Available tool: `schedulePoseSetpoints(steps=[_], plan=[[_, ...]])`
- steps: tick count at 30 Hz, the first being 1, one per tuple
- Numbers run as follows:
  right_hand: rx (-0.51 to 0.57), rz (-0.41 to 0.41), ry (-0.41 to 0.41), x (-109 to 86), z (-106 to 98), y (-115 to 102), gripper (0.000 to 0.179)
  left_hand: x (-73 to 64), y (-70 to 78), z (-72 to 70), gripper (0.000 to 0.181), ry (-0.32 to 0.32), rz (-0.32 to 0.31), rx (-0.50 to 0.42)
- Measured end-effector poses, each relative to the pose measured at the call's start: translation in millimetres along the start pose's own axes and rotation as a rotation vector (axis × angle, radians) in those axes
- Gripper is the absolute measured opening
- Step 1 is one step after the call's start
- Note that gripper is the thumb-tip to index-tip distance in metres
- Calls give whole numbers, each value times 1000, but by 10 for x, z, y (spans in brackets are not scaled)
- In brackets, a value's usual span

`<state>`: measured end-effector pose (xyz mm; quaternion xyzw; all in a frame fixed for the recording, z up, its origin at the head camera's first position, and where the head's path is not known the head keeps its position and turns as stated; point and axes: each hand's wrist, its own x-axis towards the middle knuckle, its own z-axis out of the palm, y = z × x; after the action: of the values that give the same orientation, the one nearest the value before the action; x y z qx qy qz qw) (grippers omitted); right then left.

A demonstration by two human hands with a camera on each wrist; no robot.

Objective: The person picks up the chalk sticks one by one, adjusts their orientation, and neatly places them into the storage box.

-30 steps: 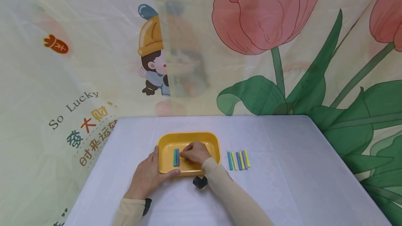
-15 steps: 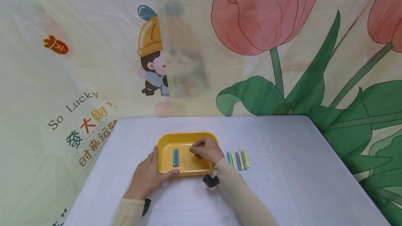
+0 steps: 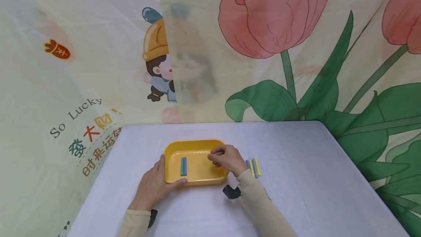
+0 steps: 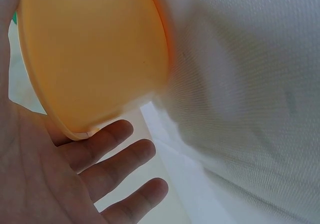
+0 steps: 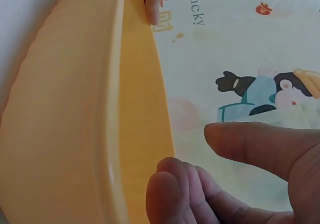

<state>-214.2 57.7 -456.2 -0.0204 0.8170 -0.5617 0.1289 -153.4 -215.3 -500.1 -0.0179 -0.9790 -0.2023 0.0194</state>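
Note:
A shallow yellow tray (image 3: 197,180) lies on the white-covered table, with a teal chalk-like stick (image 3: 182,166) and a blue chalk-like stick (image 3: 185,166) side by side in its left part. My left hand (image 3: 152,185) grips the tray's near left corner, thumb along the front rim and fingers at the left wall. Over the tray's right rim is my right hand (image 3: 227,159), fingers loosely bent; the right wrist view shows a gap between thumb and fingertips, with nothing in it. Just right of that hand lies a row of similar coloured sticks (image 3: 254,167), partly hidden by it.
The table (image 3: 306,178) extends well to the right of the sticks. Behind it hangs a printed curtain (image 3: 197,112) with tulips and a cartoon figure. A black wrist device (image 3: 232,192) sits below my right hand.
My right hand has moved right, from beside the two sticks inside the tray to the tray's right rim, now covering part of the outer row. The left hand stays at the tray's corner.

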Motion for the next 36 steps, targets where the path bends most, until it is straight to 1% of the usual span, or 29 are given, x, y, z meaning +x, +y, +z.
schedulePoseSetpoints(steps=[6, 11, 14, 18, 22, 28, 30, 36], plan=[[-1, 37, 40, -1, -106, 21, 33, -8, -5, 3, 136, -8, -5, -8], [14, 32, 73, -41, -204, 46, 31, -6, -2, 11, 136, -6, -6, -13], [4, 32, 96, -71, -274, 73, 29, -7, -2, 19, 136, -2, 0, -18], [-27, 55, 130, -81, -382, 134, 28, -7, -2, 29, 136, 0, 3, -25], [-56, 76, 167, -100, -522, 222, 30, -7, 6, 32, 136, 0, -2, -24], [-98, 127, 193, -162, -745, 410, 36, -27, 0, 15, 137, -15, -13, -20], [-108, 148, 211, -184, -821, 475, 38, -25, -5, 9, 137, -14, -13, -21], [-117, 175, 258, -235, -1018, 677, 37, -3, -18, 10, 135, -2, -1, -24]])
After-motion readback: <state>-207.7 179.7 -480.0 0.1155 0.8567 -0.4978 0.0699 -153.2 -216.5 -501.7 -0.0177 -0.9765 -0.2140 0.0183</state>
